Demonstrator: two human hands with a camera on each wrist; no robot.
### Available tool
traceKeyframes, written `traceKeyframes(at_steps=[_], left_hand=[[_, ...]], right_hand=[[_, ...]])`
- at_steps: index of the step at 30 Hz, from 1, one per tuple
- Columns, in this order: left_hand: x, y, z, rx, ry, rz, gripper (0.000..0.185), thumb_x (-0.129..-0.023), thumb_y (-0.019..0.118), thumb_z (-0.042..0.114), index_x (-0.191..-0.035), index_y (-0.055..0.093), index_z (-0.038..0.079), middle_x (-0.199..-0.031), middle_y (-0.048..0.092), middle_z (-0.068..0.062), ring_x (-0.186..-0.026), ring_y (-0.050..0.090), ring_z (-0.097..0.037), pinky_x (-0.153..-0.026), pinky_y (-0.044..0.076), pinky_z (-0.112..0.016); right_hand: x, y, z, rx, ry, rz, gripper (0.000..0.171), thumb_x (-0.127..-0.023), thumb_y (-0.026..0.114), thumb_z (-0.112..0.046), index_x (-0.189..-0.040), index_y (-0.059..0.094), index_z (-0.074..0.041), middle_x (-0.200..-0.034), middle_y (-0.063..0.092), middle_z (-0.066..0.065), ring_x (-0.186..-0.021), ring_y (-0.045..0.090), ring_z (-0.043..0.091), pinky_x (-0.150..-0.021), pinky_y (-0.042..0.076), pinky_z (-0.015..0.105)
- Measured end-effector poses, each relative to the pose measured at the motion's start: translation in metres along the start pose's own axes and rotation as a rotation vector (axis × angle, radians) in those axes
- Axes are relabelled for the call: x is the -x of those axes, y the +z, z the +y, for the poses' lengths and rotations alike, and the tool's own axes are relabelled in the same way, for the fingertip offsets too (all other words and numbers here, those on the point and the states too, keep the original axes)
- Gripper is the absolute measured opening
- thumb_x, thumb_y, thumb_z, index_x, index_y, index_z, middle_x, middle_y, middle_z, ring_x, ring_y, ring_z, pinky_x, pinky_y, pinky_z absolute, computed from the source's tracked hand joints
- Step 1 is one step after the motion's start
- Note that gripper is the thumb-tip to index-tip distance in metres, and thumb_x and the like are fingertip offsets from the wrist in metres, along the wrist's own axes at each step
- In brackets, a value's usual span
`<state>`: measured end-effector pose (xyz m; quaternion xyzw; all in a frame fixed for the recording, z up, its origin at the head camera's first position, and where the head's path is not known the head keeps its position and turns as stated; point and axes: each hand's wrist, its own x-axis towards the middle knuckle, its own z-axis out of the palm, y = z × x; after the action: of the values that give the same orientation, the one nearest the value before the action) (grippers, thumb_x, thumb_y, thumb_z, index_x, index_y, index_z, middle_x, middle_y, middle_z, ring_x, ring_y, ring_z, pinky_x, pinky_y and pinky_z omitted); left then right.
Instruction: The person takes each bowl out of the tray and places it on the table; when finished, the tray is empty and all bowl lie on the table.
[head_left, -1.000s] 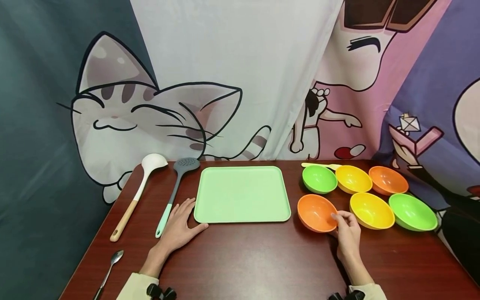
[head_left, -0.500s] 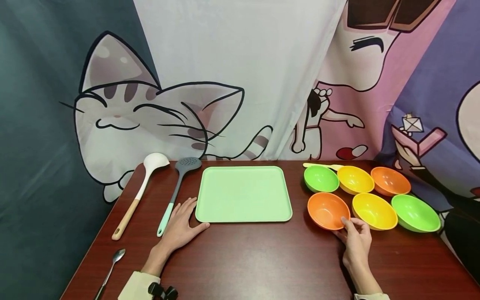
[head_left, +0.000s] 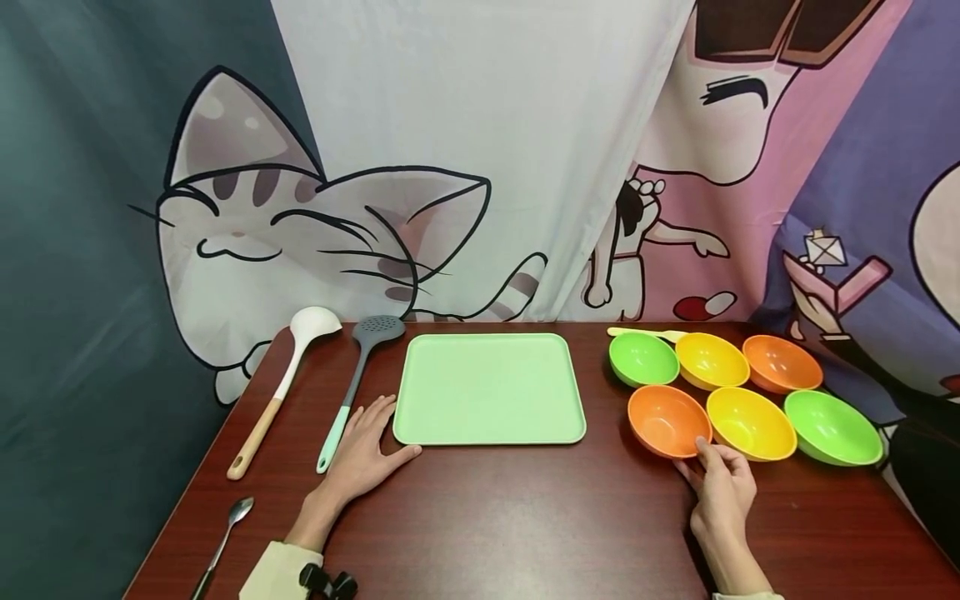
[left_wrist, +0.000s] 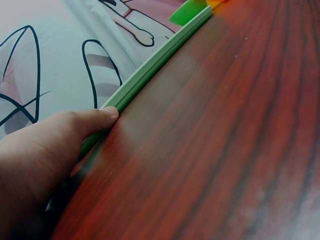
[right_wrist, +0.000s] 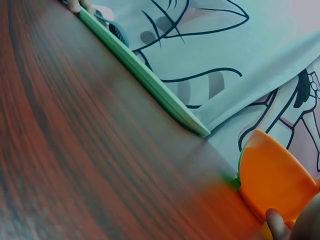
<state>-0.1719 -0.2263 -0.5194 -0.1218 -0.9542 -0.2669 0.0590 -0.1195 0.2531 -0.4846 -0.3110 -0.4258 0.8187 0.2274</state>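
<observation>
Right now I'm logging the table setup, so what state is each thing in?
green tray: flat, empty
near orange bowl: upright, empty, right hand touching its rim
other five bowls: upright, empty
left hand: flat on the table, thumb against the tray edge

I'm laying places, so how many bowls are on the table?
6, in two rows right of the tray: back row green bowl, yellow bowl, orange bowl; front row orange, yellow, green. None looks hidden.

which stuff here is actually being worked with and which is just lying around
In hand: right hand touching the near orange bowl; left hand against the green tray.

Lying about: five other bowls, white ladle, slotted spoon, metal spoon.
</observation>
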Motion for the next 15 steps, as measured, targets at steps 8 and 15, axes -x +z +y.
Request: traceKeyframes(at_steps=[8, 15], left_hand=[[0.001, 0.001, -0.001, -0.006, 0.004, 0.002, 0.093, -0.083, 0.070, 0.062, -0.151, 0.041, 0.006, -0.158, 0.038, -0.016, -0.149, 0.031, -0.034, -0.124, 0.015, -0.053], [0.004, 0.009, -0.002, -0.002, -0.002, -0.006, 0.093, -0.082, 0.071, 0.062, -0.151, 0.042, 0.007, -0.158, 0.039, -0.015, -0.149, 0.032, -0.034, -0.123, 0.016, -0.054]], right_hand=[[-0.001, -0.001, 0.000, -0.005, -0.011, 0.009, 0.017, -0.090, 0.072, -0.006, -0.081, 0.057, -0.006, -0.078, 0.060, -0.002, -0.065, 0.066, 0.006, -0.056, 0.060, 0.024], [0.010, -0.012, 0.002, 0.045, -0.107, 0.074, 0.018, -0.091, 0.068, -0.004, -0.080, 0.054, -0.007, -0.075, 0.059, -0.004, -0.062, 0.060, 0.005, -0.054, 0.057, 0.019]])
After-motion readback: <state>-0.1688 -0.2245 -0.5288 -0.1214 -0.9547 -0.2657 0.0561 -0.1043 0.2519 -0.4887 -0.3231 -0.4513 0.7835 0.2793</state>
